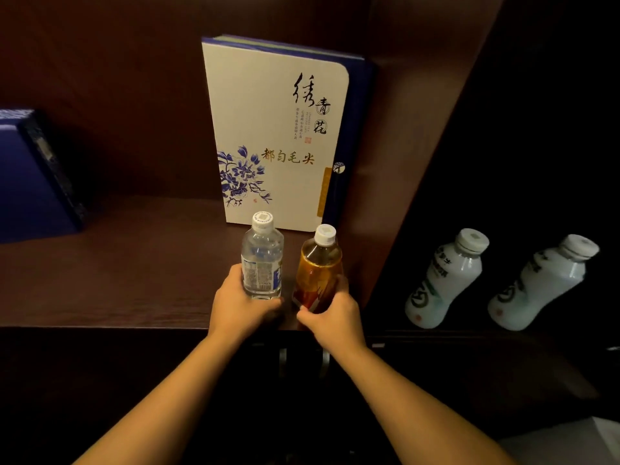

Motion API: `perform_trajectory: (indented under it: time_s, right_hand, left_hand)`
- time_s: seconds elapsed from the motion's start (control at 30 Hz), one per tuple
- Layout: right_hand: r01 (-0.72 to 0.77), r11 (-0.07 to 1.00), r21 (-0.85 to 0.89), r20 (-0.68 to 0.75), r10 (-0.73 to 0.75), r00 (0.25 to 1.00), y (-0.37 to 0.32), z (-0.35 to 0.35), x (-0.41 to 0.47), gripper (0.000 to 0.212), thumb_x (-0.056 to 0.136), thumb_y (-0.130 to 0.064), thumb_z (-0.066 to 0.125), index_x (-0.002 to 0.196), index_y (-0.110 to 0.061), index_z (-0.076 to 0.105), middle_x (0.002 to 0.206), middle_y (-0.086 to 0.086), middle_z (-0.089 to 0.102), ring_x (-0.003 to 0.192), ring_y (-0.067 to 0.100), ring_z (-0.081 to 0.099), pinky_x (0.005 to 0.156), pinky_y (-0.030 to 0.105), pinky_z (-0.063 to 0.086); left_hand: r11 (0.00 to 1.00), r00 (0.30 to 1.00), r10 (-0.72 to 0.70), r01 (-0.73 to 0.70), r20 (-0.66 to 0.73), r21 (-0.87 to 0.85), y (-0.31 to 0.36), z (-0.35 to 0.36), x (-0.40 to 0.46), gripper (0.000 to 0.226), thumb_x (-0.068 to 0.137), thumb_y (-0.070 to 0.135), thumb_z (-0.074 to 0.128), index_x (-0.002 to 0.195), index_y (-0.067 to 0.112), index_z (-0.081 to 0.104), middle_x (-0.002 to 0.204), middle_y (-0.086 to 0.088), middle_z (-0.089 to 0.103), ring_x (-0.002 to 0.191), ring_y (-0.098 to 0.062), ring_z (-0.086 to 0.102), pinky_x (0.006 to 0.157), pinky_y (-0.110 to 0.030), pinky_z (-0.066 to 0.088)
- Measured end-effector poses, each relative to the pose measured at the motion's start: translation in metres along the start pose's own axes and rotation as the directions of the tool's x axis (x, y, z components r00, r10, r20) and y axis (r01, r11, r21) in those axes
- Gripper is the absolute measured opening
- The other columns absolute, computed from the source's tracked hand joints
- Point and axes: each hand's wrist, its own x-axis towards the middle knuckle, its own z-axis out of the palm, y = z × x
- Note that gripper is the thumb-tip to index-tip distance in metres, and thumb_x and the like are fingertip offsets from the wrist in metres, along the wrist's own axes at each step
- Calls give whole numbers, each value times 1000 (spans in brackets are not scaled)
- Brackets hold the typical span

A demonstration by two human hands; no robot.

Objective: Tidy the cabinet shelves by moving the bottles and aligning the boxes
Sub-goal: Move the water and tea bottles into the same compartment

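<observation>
Gripping one bottle each, both hands work at the front edge of a dark wooden shelf. The left hand wraps around the lower part of a clear water bottle, fingers curled behind its label and thumb near its base. The right hand closes around the lower part of an amber tea bottle, which has a white cap and a red and orange label. The two bottles stand upright, just beside each other, near the right end of the shelf; whether their bases rest on the shelf or are lifted slightly cannot be told.

Directly behind them, a white box printed with blue flowers and black calligraphy stands upright against the back wall of the cabinet. A dark blue box stands behind it, showing along its top and right edges. At the far left of the same shelf, well apart from the bottles, another blue box sits partly out of view.

A dark wooden divider separates this compartment from the next one on the right, where two white milk bottles with white caps stand side by side in shadow.
</observation>
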Motion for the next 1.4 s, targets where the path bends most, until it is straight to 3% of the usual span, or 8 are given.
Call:
perform_trajectory:
  time_s: [0.17,0.23,0.33,0.47,0.63,0.83,1.1,1.4]
  right_hand:
    - [53,995,81,140,-64,988,12,-24,-45,66,55,-43,85,107,-49,45,79,-20,66,67,-14,61,54,4,43]
    - [80,988,134,169,-103,980,22,-37,-62,63,52,-47,84,98,-55,43,82,-19,67,74,-13,63,61,6,47]
    - [82,984,156,203,-113,973,46,-60,-89,63,53,-49,86,102,-53,46,91,-14,71,84,-4,67,75,18,55]
    - [82,989,121,206,-106,973,90,-104,-117,66,58,-48,88,111,-47,49,90,-19,68,83,-9,64,70,8,50]
    - [56,991,122,108,-70,992,143,-178,-146,64,56,-56,88,106,-49,48,89,-23,68,86,-16,61,64,4,47]
    - [6,991,135,-10,-4,1000,190,-265,-162,68,55,-56,89,110,-48,50,94,-20,71,86,-9,66,68,13,52]
    - [-52,984,171,-200,86,976,234,-359,-158,69,57,-53,91,114,-38,55,95,-17,72,85,-7,67,72,16,55]
    - [-97,984,150,-350,145,925,273,-428,-111,74,58,-50,90,120,-36,51,97,-22,69,87,-12,64,64,6,49]
  left_hand:
    - [999,999,-26,27,-19,33,16,-4,-64,83,35,71,91,105,48,52,94,22,71,84,3,68,69,-27,58]
    - [997,999,-24,27,-37,67,21,-1,-90,86,36,74,89,110,46,54,95,23,72,85,3,68,71,-28,58]
    - [996,999,-35,36,-15,81,25,9,-128,86,37,66,93,112,40,59,97,27,72,85,8,68,74,-26,58]
    - [994,999,-53,53,7,96,32,37,-177,81,39,59,95,110,38,60,97,26,72,86,9,68,70,-17,54]
    - [996,995,-40,32,94,86,57,90,-231,81,38,59,94,108,40,59,97,29,71,87,10,67,67,-12,51]
    - [996,971,27,-47,237,77,100,164,-264,83,37,61,94,108,45,55,102,31,69,90,10,67,71,-15,53]
    - [986,912,117,-155,392,68,181,262,-260,97,33,65,92,118,42,51,103,22,68,94,6,64,74,-10,46]
    - [967,855,247,-250,456,-55,251,372,-226,97,39,60,91,124,35,52,107,20,67,98,3,63,73,-10,45]
